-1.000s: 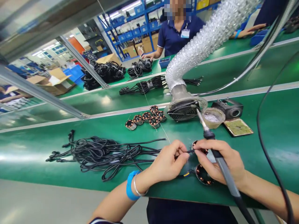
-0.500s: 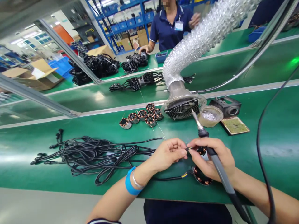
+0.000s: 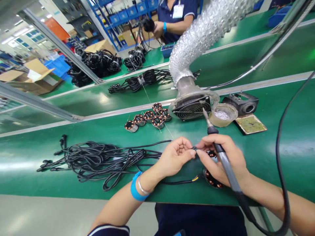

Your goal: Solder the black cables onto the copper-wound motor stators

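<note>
My left hand (image 3: 176, 155) is closed in a pinch on the end of a black cable (image 3: 194, 148). The fingertips of my right hand (image 3: 225, 157) meet it at the same spot. Lying across my right hand and gripped in it is a soldering iron (image 3: 225, 164), its tip pointing up and away toward the fan. Below the hands, a copper-wound motor stator (image 3: 212, 178) is partly covered by my right hand. Beside it ends another black cable with yellow wires bared (image 3: 195, 178). A thin pale wire (image 3: 168, 131) runs down to my left hand.
A bundle of black cables (image 3: 93, 159) lies left. Several stators (image 3: 149, 116) stand near the rail. Behind the iron are a fume fan (image 3: 190, 109) on a foil duct, a round tub (image 3: 223, 114), an iron stand (image 3: 242, 103) and a sponge tray (image 3: 251, 124). A co-worker (image 3: 177, 19) handles cables opposite.
My hands stay together at the cable end, shifted slightly, and the camera view has moved a little. The co-worker has lifted a cable bundle off the far bench.
</note>
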### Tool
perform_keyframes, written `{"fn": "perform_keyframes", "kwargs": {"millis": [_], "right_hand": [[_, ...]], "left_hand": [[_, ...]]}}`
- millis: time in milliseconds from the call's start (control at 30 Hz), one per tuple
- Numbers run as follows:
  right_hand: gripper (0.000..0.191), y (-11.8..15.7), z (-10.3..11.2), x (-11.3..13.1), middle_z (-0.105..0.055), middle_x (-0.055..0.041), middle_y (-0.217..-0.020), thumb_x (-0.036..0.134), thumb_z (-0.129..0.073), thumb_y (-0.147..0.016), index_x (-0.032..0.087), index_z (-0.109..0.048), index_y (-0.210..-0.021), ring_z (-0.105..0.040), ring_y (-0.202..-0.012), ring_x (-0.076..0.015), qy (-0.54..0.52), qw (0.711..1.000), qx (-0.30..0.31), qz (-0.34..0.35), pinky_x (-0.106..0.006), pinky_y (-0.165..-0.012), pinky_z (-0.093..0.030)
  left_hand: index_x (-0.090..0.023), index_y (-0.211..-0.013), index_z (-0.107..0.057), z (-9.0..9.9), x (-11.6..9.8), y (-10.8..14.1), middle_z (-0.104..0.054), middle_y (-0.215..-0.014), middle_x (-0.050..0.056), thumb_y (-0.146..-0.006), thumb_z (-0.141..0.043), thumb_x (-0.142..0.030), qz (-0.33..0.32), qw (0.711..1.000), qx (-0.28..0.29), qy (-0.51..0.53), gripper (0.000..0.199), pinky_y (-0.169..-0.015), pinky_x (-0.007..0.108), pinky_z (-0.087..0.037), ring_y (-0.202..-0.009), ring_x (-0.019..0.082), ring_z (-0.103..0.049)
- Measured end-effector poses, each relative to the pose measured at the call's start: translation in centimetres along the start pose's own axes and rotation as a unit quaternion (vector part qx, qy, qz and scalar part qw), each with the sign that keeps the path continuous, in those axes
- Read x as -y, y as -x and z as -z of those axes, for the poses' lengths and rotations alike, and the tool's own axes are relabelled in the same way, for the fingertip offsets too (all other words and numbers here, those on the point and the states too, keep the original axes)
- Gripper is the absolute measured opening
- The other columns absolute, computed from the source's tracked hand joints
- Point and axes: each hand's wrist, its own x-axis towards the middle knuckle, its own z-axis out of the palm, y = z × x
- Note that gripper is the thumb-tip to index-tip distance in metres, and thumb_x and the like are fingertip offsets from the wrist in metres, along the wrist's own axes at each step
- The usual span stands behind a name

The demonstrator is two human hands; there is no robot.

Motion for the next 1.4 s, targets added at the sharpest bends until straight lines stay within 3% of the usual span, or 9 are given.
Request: {"fn": "perform_keyframes", "kwargs": {"millis": [233, 300, 367, 433, 500, 600, 800, 1100, 1400], "right_hand": [[0.034, -0.7, 0.4, -0.3, -0.069, 0.0002, -0.088, 0.013, -0.066, -0.084, 0.024, -0.052, -0.113, -0.068, -0.071, -0.0112, -0.051, 0.998, 0.041, -0.021, -0.021, -0.065, -0.059], [0.030, -0.8, 0.5, -0.4, -0.069, 0.0009, -0.086, 0.011, -0.065, -0.084, 0.024, -0.054, -0.109, -0.067, -0.069, -0.0113, -0.009, 0.999, 0.027, 0.016, -0.022, -0.065, -0.059], [0.028, -0.7, 0.7, -0.5, -0.069, 0.0003, -0.087, 0.011, -0.064, -0.085, 0.025, -0.055, -0.108, -0.067, -0.067, -0.0121, 0.015, 0.999, 0.012, 0.038, -0.024, -0.063, -0.059], [0.028, -0.6, 0.7, -0.8, -0.069, 0.0001, -0.087, 0.011, -0.064, -0.086, 0.025, -0.055, -0.109, -0.067, -0.065, -0.0128, 0.023, 0.999, 0.009, 0.045, -0.025, -0.062, -0.059], [0.028, -0.4, 0.7, -1.1, -0.069, 0.0000, -0.087, 0.011, -0.064, -0.086, 0.025, -0.056, -0.109, -0.067, -0.065, -0.0129, 0.027, 0.998, 0.008, 0.048, -0.025, -0.061, -0.059], [0.028, -0.1, 0.5, -1.4, -0.069, -0.0001, -0.086, 0.011, -0.063, -0.086, 0.026, -0.056, -0.108, -0.067, -0.065, -0.0135, 0.037, 0.998, -0.001, 0.047, -0.026, -0.060, -0.059], [0.027, 0.0, -0.1, -1.4, -0.068, 0.0004, -0.082, 0.010, -0.065, -0.085, 0.026, -0.056, -0.105, -0.067, -0.066, -0.0140, 0.066, 0.996, -0.026, 0.062, -0.026, -0.061, -0.058], [0.035, -1.1, 0.7, -1.6, -0.070, -0.0066, -0.104, 0.012, -0.068, -0.083, 0.023, -0.054, -0.113, -0.065, -0.081, -0.0180, 0.054, 0.992, 0.035, 0.107, -0.034, -0.072, -0.057], [0.028, -2.8, 1.3, -2.2, -0.064, 0.0003, -0.079, 0.005, -0.059, -0.088, 0.021, -0.057, -0.111, -0.053, -0.067, -0.0128, 0.036, 0.981, 0.109, 0.159, -0.026, -0.063, -0.048]], "left_hand": [[-0.017, -0.092, -0.060, 2.3, -1.9, -0.3, -0.065, -0.081, 0.003, -0.083, -0.069, -0.045, 0.003, 0.987, 0.070, -0.146, 0.031, -0.071, 0.028, -0.048, -0.074, 0.014, -0.061], [-0.019, -0.101, -0.067, 3.3, -2.0, -0.9, -0.066, -0.090, 0.005, -0.088, -0.064, -0.035, -0.045, 0.940, 0.070, -0.332, 0.021, -0.082, 0.033, -0.047, -0.087, 0.019, -0.061], [-0.022, -0.102, -0.072, 4.0, -1.7, -1.7, -0.065, -0.091, 0.005, -0.087, -0.065, -0.026, -0.090, 0.853, 0.062, -0.510, 0.018, -0.087, 0.036, -0.044, -0.092, 0.022, -0.058], [-0.022, -0.094, -0.076, 4.3, -1.2, -2.4, -0.062, -0.087, 0.005, -0.084, -0.068, -0.021, -0.105, 0.799, 0.059, -0.590, 0.013, -0.086, 0.035, -0.044, -0.090, 0.022, -0.058], [-0.021, -0.085, -0.076, 4.2, -0.9, -2.7, -0.063, -0.084, 0.004, -0.085, -0.066, -0.023, -0.106, 0.814, 0.020, -0.571, 0.009, -0.079, 0.031, -0.045, -0.084, 0.019, -0.059], [-0.021, -0.087, -0.071, 3.2, -0.8, -2.2, -0.065, -0.079, 0.001, -0.091, -0.060, -0.032, -0.100, 0.890, -0.053, -0.442, 0.016, -0.067, 0.026, -0.046, -0.072, 0.015, -0.060], [-0.021, -0.095, -0.053, 0.3, -0.3, -0.5, -0.063, -0.073, -0.003, -0.101, -0.040, -0.045, -0.038, 0.966, 0.015, -0.256, 0.028, -0.062, 0.023, -0.045, -0.063, 0.011, -0.059], [-0.021, -0.091, -0.051, 1.0, -0.5, -0.5, -0.053, -0.071, -0.004, -0.102, -0.040, -0.034, -0.076, 0.942, 0.057, -0.322, 0.021, -0.063, 0.025, -0.036, -0.065, 0.011, -0.048], [-0.021, -0.097, -0.055, 1.3, -2.0, -0.7, -0.058, -0.078, -0.003, -0.100, -0.041, -0.029, -0.061, 0.914, 0.104, -0.388, 0.016, -0.068, 0.026, -0.037, -0.072, 0.012, -0.052]]}}
